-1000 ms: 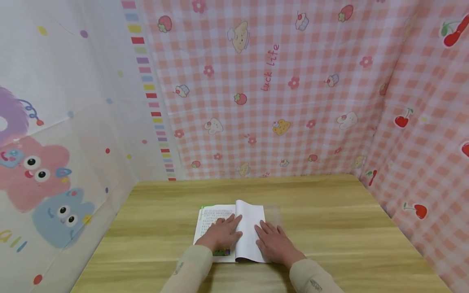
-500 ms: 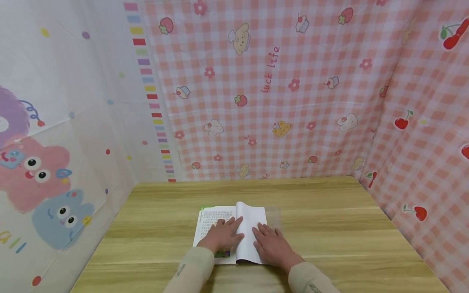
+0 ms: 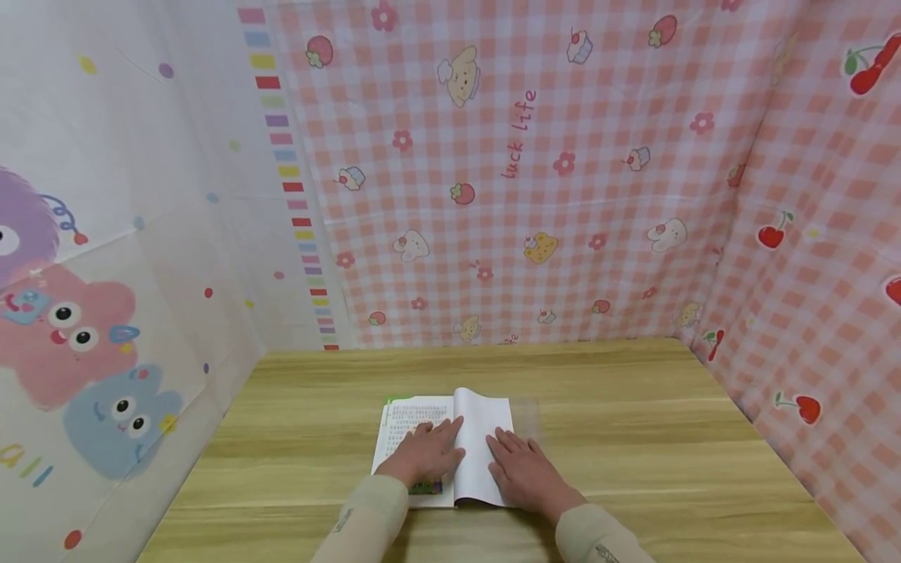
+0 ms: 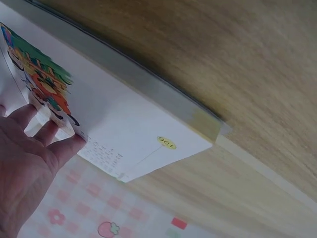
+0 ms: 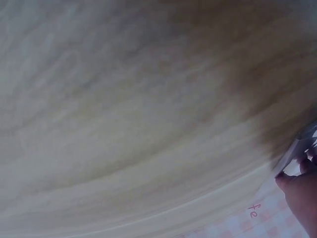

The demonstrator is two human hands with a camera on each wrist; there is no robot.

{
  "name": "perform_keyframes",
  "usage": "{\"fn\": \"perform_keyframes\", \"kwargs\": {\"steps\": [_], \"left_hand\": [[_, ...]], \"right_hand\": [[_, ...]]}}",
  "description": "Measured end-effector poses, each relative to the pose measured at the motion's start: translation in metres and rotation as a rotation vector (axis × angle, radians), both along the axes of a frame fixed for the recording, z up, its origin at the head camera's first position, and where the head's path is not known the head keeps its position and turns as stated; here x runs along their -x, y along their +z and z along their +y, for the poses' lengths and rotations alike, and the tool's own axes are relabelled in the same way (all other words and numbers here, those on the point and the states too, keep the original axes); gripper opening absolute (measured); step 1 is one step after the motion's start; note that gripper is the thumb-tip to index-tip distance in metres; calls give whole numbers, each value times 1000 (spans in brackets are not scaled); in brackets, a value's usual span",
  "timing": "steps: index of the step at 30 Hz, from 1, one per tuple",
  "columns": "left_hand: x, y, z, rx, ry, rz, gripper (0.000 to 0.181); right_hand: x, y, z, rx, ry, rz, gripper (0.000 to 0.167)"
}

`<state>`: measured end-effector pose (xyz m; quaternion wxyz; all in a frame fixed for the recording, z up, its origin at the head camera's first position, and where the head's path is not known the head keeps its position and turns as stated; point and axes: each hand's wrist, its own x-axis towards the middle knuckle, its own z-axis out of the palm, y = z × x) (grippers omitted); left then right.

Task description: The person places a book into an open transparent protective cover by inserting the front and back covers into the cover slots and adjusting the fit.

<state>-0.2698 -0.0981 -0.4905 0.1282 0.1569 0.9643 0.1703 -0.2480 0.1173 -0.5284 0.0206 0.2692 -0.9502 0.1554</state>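
Observation:
An open book [image 3: 417,407] lies near the front middle of the table. Its left page carries printed lines and a coloured picture [image 4: 47,82]; the page number in the left wrist view reads 106. My left hand [image 3: 425,453] rests on that page with fingers spread, the tips reaching the fold. To the right of the fold is a blank white page [image 3: 477,446], bulging upward along the spine. My right hand [image 3: 528,473] lies on its outer edge, fingers extended. In the right wrist view only part of the right hand [image 5: 302,191] shows, at the book's edge.
The wood-grain table [image 3: 633,407] extends around the book. A see-through cover flap [image 3: 525,414] sticks out past the right page. Patterned cloth [image 3: 521,195] hangs behind the table and on both sides.
My right hand has slid very slightly left on the blank page. The left hand and the book stay practically where they were.

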Motion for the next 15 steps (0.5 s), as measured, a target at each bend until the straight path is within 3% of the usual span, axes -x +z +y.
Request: {"fn": "perform_keyframes", "kwargs": {"steps": [10,15], "left_hand": [[-3,5,2,15,-1,16,60],[-5,6,2,13,-12,27,59]], "right_hand": [[0,-3,-4,27,1,58,46],[-2,0,-9,35,1,-7,49]]}}
